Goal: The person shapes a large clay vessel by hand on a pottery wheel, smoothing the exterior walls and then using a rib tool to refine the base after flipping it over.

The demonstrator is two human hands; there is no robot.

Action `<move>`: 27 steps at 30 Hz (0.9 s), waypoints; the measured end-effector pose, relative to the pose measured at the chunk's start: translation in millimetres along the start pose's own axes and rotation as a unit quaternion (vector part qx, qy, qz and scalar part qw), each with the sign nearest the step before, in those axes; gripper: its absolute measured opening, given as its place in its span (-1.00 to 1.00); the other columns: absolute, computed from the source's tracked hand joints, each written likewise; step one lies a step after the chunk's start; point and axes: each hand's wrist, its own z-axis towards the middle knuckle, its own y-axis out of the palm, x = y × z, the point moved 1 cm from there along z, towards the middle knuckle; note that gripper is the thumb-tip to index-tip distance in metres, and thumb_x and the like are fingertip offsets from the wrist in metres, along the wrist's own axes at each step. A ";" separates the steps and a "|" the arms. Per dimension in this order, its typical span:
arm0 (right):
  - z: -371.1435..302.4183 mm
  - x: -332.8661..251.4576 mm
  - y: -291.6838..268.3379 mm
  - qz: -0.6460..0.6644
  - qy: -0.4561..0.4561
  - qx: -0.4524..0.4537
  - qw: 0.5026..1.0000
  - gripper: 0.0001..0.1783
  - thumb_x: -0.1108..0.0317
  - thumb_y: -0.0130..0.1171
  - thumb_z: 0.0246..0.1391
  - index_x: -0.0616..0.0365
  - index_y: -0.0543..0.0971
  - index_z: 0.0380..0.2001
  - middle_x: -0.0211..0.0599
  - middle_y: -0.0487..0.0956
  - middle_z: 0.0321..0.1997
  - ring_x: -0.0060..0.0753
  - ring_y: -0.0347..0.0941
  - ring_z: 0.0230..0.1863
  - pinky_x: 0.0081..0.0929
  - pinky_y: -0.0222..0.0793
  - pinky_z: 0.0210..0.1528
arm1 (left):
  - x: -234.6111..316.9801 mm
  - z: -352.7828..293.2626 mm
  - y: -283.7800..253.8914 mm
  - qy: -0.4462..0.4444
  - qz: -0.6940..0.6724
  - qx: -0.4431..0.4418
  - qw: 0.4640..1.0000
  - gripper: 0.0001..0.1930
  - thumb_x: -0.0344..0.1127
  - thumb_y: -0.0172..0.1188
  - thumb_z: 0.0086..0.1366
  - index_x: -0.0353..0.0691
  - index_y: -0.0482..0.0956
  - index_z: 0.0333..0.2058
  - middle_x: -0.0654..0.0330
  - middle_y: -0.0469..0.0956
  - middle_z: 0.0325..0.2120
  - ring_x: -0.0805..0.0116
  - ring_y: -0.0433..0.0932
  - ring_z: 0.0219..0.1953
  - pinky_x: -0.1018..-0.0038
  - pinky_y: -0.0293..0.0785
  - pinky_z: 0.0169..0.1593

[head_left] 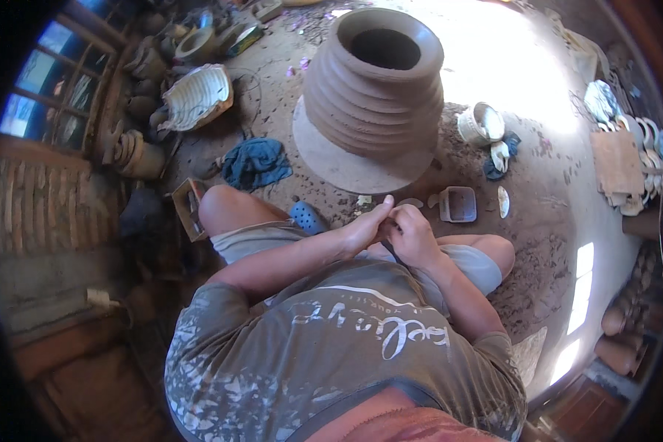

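Left hand (367,228), right hand (415,237) meet | right fingers (407,216) curled, left partly hidden; any hold cannot be told | advisable: knuckles clear of ridged pot (376,110)

On the floor (534,239), a slab (339,173) carries the pot (376,110). Before the slab's near edge, the left hand (365,226) and right hand (412,234) lie together. Off the slab's left edge lies a cloth (256,163), with a clog (307,218) nearer; off its right edge stands a bucket (473,129), with a tub (460,205) nearer, right of both hands.
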 end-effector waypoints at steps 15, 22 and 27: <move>-64.3 27.6 -105.7 0.543 0.304 -0.187 0.760 -0.88 0.46 0.26 0.34 0.30 0.69 -0.15 -0.31 0.72 -0.17 -0.51 0.62 -0.15 -0.52 0.53 -0.01 | 80.3 -7.9 -66.6 0.047 0.655 0.079 0.750 -0.42 0.19 0.25 0.44 -0.32 0.69 -0.03 -0.14 0.70 -0.09 -0.02 0.71 -0.12 0.17 0.59 0.04; -43.7 -11.1 -92.4 0.412 0.283 -0.207 0.841 -0.82 0.55 0.32 0.31 0.33 0.70 -0.05 -0.30 0.72 -0.14 -0.52 0.64 -0.04 -0.49 0.58 0.08 | 2.8 45.8 25.3 0.124 0.152 -0.154 0.968 -0.64 -0.08 0.05 0.64 -0.27 0.59 0.06 0.14 0.71 -0.11 0.28 0.68 -0.07 0.27 0.61 0.14; -49.9 -16.4 -132.0 0.374 0.390 -0.184 0.821 -0.80 0.57 0.27 0.30 0.37 0.69 -0.04 -0.26 0.72 -0.16 -0.51 0.64 -0.13 -0.47 0.55 0.10 | 34.4 13.2 -52.0 0.047 0.207 -0.041 0.976 -0.76 -0.21 0.10 0.61 -0.27 0.61 -0.11 0.22 0.65 -0.22 0.35 0.67 -0.20 0.37 0.61 -0.01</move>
